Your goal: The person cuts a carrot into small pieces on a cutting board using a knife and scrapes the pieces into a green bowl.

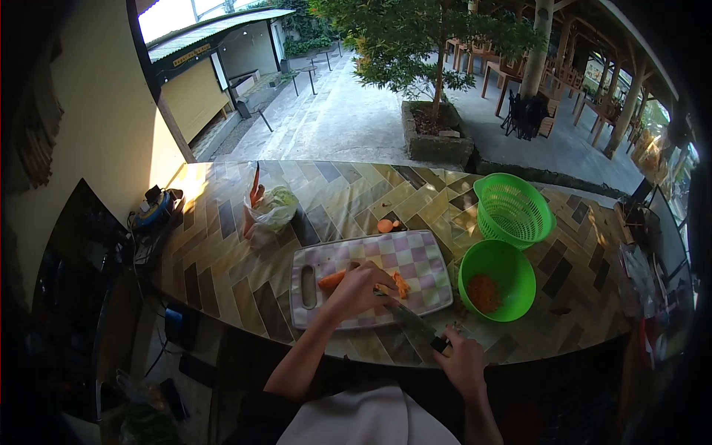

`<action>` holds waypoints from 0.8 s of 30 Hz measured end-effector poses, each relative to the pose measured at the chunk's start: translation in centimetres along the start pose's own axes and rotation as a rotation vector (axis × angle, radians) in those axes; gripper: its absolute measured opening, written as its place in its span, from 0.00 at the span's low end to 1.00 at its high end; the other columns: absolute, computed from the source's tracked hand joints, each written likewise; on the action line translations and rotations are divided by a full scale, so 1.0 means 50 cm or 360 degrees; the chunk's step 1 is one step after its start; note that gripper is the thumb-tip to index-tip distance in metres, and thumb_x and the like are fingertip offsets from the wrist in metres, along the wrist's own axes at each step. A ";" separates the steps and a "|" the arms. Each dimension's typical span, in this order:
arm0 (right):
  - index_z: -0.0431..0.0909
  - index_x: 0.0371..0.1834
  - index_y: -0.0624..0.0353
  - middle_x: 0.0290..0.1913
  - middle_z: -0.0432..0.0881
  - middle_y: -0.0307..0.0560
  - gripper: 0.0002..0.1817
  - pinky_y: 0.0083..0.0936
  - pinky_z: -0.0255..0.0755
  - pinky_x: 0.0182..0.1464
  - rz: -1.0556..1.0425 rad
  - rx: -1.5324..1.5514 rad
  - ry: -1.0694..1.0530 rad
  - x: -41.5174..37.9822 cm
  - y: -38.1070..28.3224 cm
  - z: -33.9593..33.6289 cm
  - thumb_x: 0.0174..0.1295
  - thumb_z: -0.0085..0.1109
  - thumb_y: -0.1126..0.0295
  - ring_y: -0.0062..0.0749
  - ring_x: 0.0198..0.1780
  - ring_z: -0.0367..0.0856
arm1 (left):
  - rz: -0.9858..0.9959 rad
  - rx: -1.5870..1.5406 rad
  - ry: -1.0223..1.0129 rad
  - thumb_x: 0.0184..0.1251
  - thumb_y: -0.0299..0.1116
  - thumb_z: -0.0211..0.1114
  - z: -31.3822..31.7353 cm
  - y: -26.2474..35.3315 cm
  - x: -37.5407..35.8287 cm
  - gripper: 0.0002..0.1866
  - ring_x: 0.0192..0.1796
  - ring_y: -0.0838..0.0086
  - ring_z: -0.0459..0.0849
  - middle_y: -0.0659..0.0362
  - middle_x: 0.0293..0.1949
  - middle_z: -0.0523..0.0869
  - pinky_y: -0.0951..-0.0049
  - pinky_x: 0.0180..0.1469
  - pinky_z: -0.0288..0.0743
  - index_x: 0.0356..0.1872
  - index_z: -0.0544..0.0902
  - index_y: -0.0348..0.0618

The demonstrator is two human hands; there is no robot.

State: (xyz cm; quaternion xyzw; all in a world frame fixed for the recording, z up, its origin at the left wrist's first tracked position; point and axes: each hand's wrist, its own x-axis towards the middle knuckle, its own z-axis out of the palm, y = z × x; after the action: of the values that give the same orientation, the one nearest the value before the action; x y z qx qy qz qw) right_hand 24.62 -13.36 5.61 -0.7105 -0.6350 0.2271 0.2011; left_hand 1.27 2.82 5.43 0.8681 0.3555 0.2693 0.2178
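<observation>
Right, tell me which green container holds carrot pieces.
The smooth-walled green bowl, the nearer one: carrot pieces lie in its bottom. The perforated green colander just beyond shows none.

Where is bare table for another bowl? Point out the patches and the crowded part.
Bare: the table left of the board, nearer than the bag. Mostly bare: right of the bowl and colander. Crowded: the board, under the left hand, carrot and knife, and the narrow strip between board and bowl.

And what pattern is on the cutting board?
The cutting board has a pinkish-purple and pale checked pattern, seen best in the head view.
</observation>
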 end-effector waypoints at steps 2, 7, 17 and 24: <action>0.81 0.40 0.58 0.30 0.85 0.55 0.16 0.42 0.76 0.40 -0.0021 -0.0003 0.0037 -0.001 -0.007 0.002 0.52 0.74 0.64 0.53 0.37 0.86 | -0.0161 0.0004 -0.0227 0.55 0.37 0.75 0.004 -0.004 0.002 0.09 0.42 0.68 0.85 0.64 0.37 0.91 0.63 0.63 0.59 0.38 0.93 0.50; 0.81 0.39 0.59 0.29 0.85 0.55 0.17 0.40 0.76 0.38 -0.0020 -0.0014 0.0023 -0.001 -0.012 0.002 0.51 0.75 0.62 0.52 0.35 0.86 | -0.0248 -0.0010 -0.0258 0.57 0.33 0.72 0.013 -0.031 -0.010 0.07 0.40 0.67 0.87 0.60 0.35 0.91 0.64 0.58 0.68 0.35 0.92 0.46; 0.81 0.37 0.65 0.24 0.82 0.52 0.23 0.33 0.72 0.34 0.0023 0.0287 -0.0028 -0.009 0.034 -0.035 0.50 0.78 0.57 0.39 0.27 0.81 | -0.0375 -0.0105 -0.0045 0.61 0.25 0.67 -0.004 -0.042 0.006 0.12 0.38 0.62 0.90 0.47 0.35 0.90 0.64 0.44 0.80 0.45 0.89 0.37; 0.81 0.38 0.64 0.19 0.75 0.49 0.21 0.31 0.64 0.28 0.0278 0.0518 0.0007 -0.002 0.053 -0.047 0.53 0.76 0.57 0.30 0.22 0.70 | -0.0265 -0.0100 0.0118 0.58 0.18 0.64 0.064 -0.077 0.053 0.12 0.41 0.59 0.90 0.46 0.38 0.90 0.67 0.44 0.81 0.44 0.88 0.32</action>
State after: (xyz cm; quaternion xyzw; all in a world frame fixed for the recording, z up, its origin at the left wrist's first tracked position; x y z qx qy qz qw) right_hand 28.11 -13.77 5.99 -0.7216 -0.5253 0.3418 0.2943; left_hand 2.93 6.67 1.64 0.8177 0.4256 0.2932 0.2532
